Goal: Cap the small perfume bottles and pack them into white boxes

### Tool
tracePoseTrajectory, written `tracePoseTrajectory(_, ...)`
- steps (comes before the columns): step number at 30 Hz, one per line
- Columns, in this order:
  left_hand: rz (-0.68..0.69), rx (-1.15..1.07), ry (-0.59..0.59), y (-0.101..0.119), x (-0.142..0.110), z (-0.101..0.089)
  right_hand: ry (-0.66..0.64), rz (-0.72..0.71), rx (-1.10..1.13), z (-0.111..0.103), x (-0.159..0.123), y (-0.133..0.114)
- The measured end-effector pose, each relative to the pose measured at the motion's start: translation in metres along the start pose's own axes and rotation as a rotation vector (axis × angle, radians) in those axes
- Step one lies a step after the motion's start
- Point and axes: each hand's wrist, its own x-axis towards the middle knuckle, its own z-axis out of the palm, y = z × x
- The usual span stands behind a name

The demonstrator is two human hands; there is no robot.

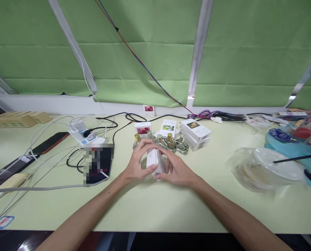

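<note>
A small white box (154,161) is held between both my hands above the pale green table (150,209). My left hand (137,163) wraps its fingers over the box's top and left side. From the right, my right hand (176,169) grips the same box. Just behind my hands stand several small glass perfume bottles (171,142) with gold caps. Behind the bottles lie white perfume boxes (195,130) with flower pictures, some stacked.
A phone (99,164), a white power strip (82,136) and tangled cables lie at left, with a dark tablet (49,142) and tan boxes (19,119) further left. A clear plastic lidded bowl (269,168) and a blue tray (294,146) sit at right. Green sheets hang behind.
</note>
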Motion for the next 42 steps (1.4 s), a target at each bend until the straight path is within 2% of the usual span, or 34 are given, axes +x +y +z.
tracePoseTrajectory(32, 0.032, 0.103, 0.03, 0.0031, -0.0025, 0.0015, 0.034, 0.045, -0.011, 0.0039, 0.0, -0.0012)
tracePoseTrajectory(42, 0.066, 0.087, 0.047, 0.0056, -0.0026, 0.0064, 0.117, 0.016, -0.06, 0.0064, 0.001, -0.002)
